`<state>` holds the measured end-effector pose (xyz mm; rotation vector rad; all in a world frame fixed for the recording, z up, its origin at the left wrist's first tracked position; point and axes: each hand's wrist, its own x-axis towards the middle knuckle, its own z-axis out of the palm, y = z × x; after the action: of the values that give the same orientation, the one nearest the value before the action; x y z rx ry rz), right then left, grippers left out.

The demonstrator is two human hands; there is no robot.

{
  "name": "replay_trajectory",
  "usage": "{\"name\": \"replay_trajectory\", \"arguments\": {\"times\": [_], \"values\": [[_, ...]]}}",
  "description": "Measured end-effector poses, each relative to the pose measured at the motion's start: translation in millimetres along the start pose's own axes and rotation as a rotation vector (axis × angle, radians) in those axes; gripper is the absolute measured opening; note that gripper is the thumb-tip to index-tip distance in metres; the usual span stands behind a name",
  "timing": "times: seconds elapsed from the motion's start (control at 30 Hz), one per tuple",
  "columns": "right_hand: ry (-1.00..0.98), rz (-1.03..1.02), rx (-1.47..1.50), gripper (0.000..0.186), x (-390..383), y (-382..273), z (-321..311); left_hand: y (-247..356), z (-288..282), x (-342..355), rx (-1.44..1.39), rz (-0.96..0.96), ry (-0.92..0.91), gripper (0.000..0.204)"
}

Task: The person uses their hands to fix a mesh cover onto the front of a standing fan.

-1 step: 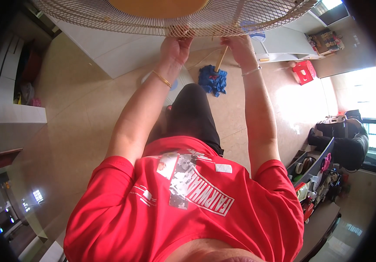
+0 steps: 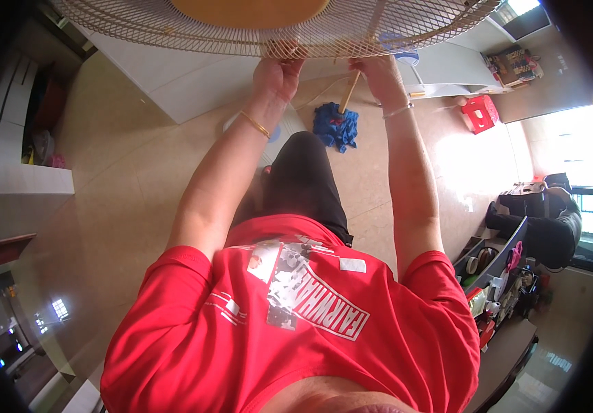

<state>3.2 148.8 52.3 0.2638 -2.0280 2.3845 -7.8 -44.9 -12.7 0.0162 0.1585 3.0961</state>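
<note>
2 bare hands, the left hand [image 2: 277, 77] and the right hand [image 2: 381, 77], are raised to the near rim of a cream wire fan guard [image 2: 227, 44] along the top edge. Their fingers bend inward, partly hidden; whether they grip the guard I cannot tell. At right, a dark desk organizer [image 2: 511, 237] holds round, roll-like items [image 2: 472, 265] beside its divider; a pink object [image 2: 514, 255] sits across it.

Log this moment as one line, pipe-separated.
left hand: at wire grille edge, fingers partly behind mesh | right hand: same edge, grip unclear | wooden handle: rises from blue cloth toward right hand
</note>
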Motion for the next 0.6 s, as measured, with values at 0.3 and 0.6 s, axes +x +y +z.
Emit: {"name": "replay_trajectory", "arguments": {"times": [0.3, 0.6], "values": [[-0.047, -0.725, -0.921, 0.011, 16, -4, -18, -1, 11, -5, 0.053, 0.021, 0.098, 0.018], [-0.113, -0.032, 0.014, 0.019, -4, -5, -1, 2, -1, 0, 0.031, 0.017, 0.036, 0.017]]}}
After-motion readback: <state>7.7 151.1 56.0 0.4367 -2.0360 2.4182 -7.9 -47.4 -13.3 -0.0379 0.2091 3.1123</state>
